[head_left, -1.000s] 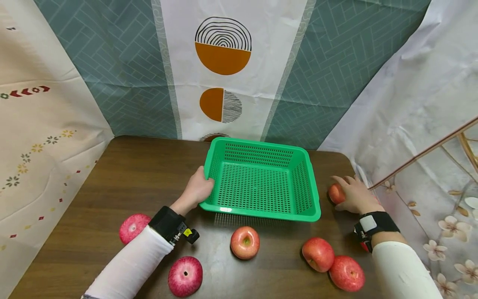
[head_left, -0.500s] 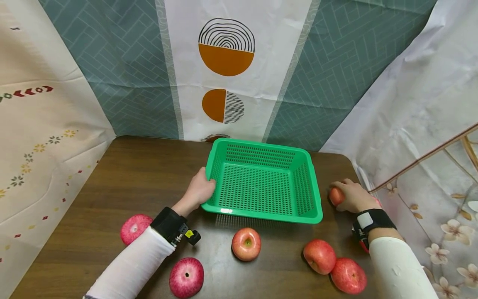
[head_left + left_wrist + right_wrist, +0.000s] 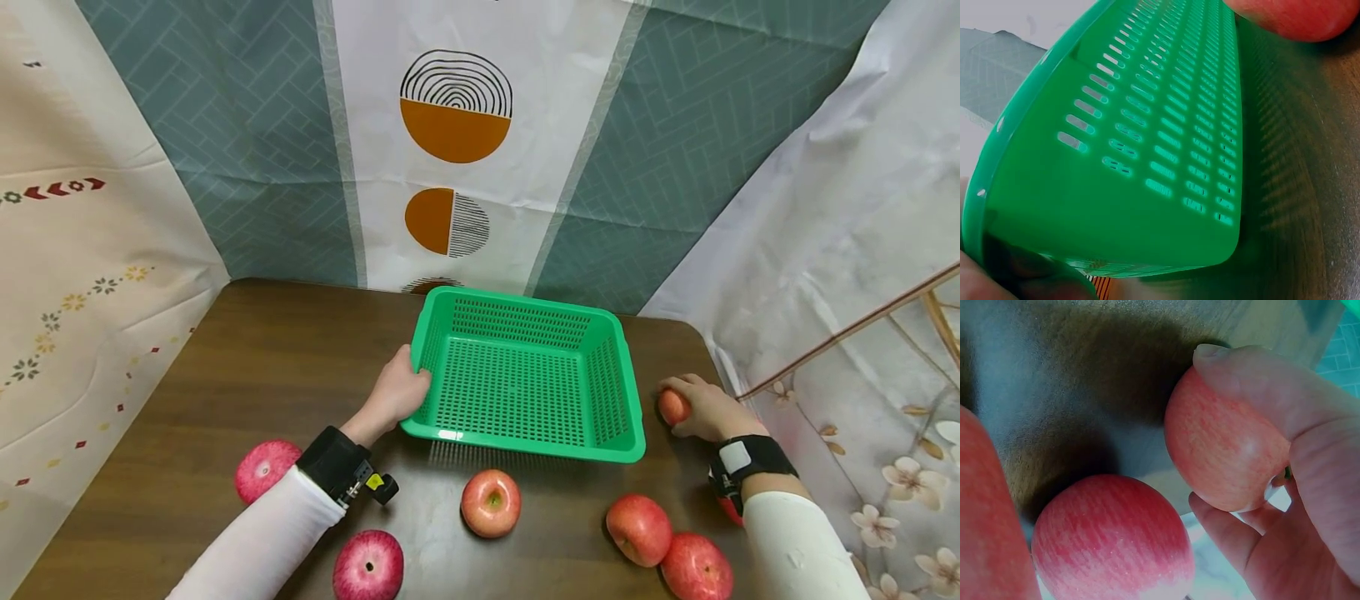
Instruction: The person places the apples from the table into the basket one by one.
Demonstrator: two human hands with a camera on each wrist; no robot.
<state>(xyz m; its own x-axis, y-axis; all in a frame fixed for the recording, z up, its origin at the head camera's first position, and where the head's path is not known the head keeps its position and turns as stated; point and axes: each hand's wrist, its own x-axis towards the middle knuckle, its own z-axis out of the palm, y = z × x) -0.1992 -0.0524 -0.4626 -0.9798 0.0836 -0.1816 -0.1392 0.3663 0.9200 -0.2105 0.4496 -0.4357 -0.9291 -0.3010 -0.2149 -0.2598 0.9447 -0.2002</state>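
A green plastic basket [image 3: 517,447] with slotted walls stands at the middle of the wooden table. My left hand [image 3: 397,387] grips its left rim, thumb over the inside edge; in the left wrist view the basket's side wall [image 3: 1110,206] fills most of the frame. To the right of the basket, my right hand [image 3: 708,408] holds a red apple [image 3: 672,407]. The right wrist view shows thumb and fingers curled round this apple [image 3: 1229,444], with a second, redder apple [image 3: 1113,540] close beside it.
In front of the basket lies one apple [image 3: 491,503]. Two touching apples [image 3: 640,530] are at the front right. Near my left forearm are two deep-pink round fruits, one fruit [image 3: 267,471] behind the other [image 3: 368,567]. Patterned cloth [image 3: 450,167] hangs behind the wooden table [image 3: 300,350].
My right hand's fingers have closed from a spread pose over the apple to a grip round it. The left hand keeps its hold on the basket rim. The head view has shifted slightly.
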